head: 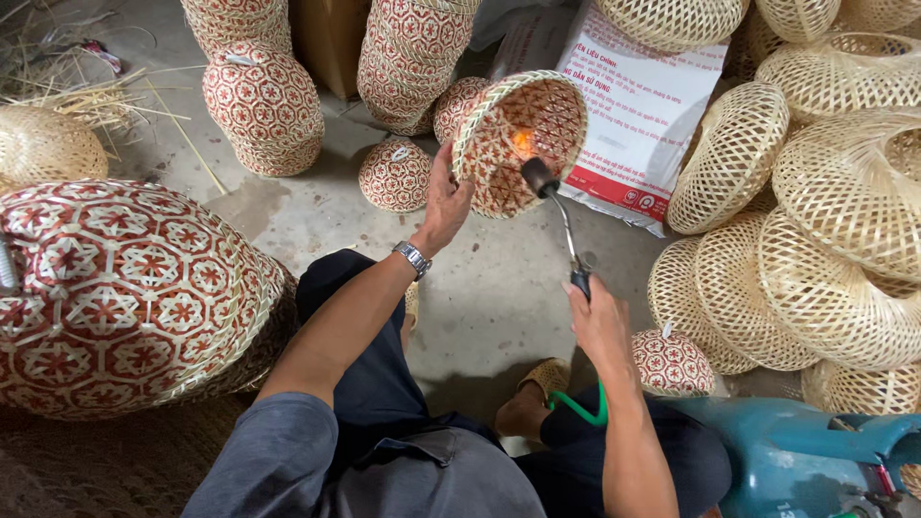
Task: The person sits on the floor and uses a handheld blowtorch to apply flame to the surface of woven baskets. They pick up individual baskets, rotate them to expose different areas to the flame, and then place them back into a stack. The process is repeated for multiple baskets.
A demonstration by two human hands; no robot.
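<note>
My left hand [444,203] grips the rim of a red-and-cream woven bamboo shade [518,139], held up and tilted so its open mouth faces me. My right hand [597,321] holds the handle of a gas torch [558,216], whose nozzle points into the shade. An orange flame [523,144] glows inside it. A green hose [580,408] runs from the torch handle down past my wrist toward a teal gas cylinder [796,456] at the lower right. A metal watch sits on my left wrist.
Stacks of red patterned shades [264,105] stand at the back, and a large one [125,297] lies at my left. Plain pale woven shades [825,221] pile up on the right. A white printed sack [638,115] lies on the concrete floor beyond.
</note>
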